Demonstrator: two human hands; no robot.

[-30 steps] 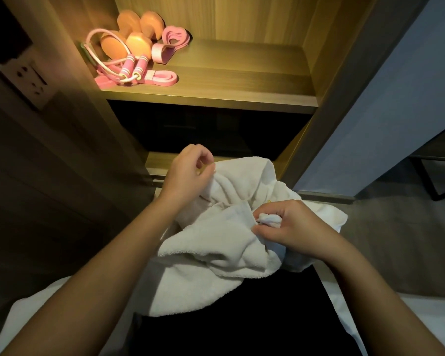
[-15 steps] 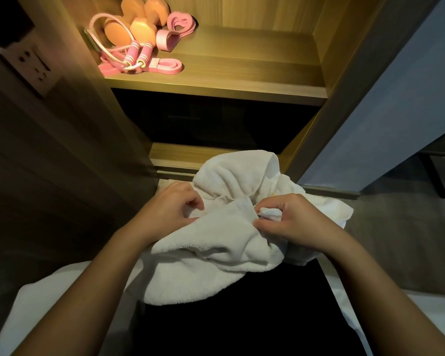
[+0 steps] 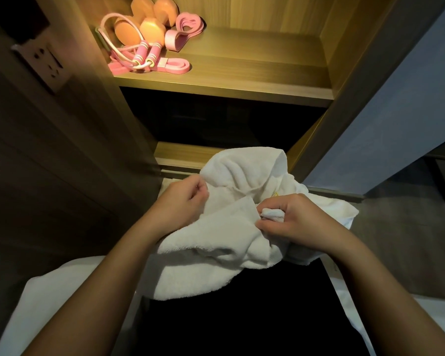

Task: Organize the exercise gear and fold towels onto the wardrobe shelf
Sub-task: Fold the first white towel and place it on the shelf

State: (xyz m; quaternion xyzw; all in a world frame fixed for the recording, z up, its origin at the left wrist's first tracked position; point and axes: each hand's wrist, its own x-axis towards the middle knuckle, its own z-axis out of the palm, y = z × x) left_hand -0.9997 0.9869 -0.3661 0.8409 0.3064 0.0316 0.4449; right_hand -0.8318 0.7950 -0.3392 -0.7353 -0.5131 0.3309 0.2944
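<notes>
Currently, head view: the towel-folding step is in hand, and the gear part looks done. Dumbbells (image 3: 149, 28), jump rope (image 3: 145, 55) and bands (image 3: 188, 25) sit grouped at the far left of the lit shelf (image 3: 254, 73).

The white towel (image 3: 216, 255) is bunched and not yet folded, held low and near in front of the wardrobe, over a dark surface.

- Left hand (image 3: 181, 201): forearm comes in from near left. Fingers are curled together and seem to pinch a towel edge at the left of the bundle; the contact is partly hidden by the knuckles.
- Right hand (image 3: 296, 219): forearm comes in from near right. Fingers and thumb are clamped on a wadded corner.

Judgement: the hands are sorting out corners. The next move calls for finding two adjacent corners, drawing them apart to spread the cloth, then halving it before lifting it to the shelf.
</notes>
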